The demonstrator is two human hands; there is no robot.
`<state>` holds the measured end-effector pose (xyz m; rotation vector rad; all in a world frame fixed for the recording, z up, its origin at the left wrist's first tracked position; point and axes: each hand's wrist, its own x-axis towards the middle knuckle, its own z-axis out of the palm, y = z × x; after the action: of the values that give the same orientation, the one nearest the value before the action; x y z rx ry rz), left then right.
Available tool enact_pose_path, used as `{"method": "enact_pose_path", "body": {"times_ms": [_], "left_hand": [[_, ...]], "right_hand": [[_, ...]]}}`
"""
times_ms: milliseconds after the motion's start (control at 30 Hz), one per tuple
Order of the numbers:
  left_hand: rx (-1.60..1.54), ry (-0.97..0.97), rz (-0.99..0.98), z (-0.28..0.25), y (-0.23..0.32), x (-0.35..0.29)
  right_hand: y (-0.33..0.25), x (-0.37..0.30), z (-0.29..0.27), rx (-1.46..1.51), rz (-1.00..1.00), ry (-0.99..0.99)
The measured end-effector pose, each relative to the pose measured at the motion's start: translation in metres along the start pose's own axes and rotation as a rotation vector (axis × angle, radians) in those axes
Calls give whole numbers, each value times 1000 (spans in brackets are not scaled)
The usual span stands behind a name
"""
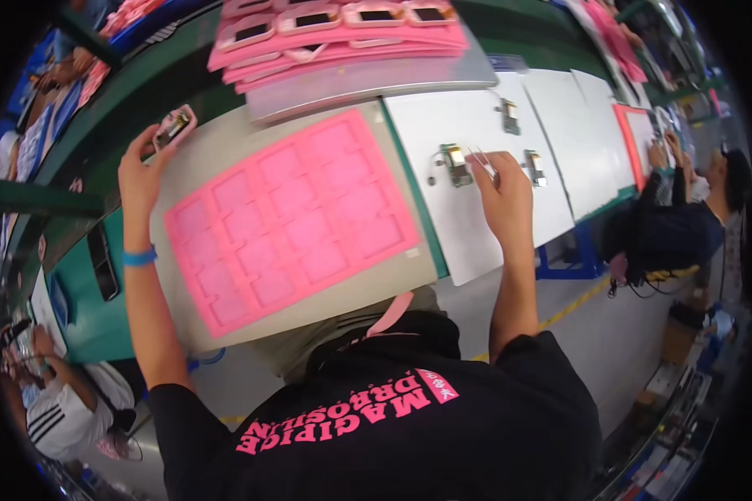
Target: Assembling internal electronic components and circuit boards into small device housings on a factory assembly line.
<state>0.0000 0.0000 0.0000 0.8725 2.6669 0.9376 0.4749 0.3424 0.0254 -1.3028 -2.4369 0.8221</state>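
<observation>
My left hand is raised at the far left, its fingers closed on a small pink device housing with a dark and gold part inside. On the right, my right hand pinches a pair of metal tweezers. Their tips are close to a small green circuit board lying on the white sheet; whether they touch it I cannot tell. Two similar boards lie near that hand, one circuit board just right of it and another circuit board farther back.
Between my arms a pink tray with several recesses lies on a beige board. Behind it, pink trays of devices are stacked on a grey metal box. White sheets cover the right side. People sit at both sides.
</observation>
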Motion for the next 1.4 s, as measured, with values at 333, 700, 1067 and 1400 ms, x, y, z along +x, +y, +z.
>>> {"method": "enact_pose_path", "body": {"times_ms": [333,700,1067,1400], "left_hand": [[101,-25,422,51,108,-89],[-338,6,300,71,83,-112],[-554,106,292,21,71,-107],[-416,50,169,57,113,1]], "right_hand": [[19,-8,-21,162,-124,20],[-36,-20,58,810,55,-502],[129,-142,-113,1323,267,474],[251,225,-229,1402,-97,575]]}}
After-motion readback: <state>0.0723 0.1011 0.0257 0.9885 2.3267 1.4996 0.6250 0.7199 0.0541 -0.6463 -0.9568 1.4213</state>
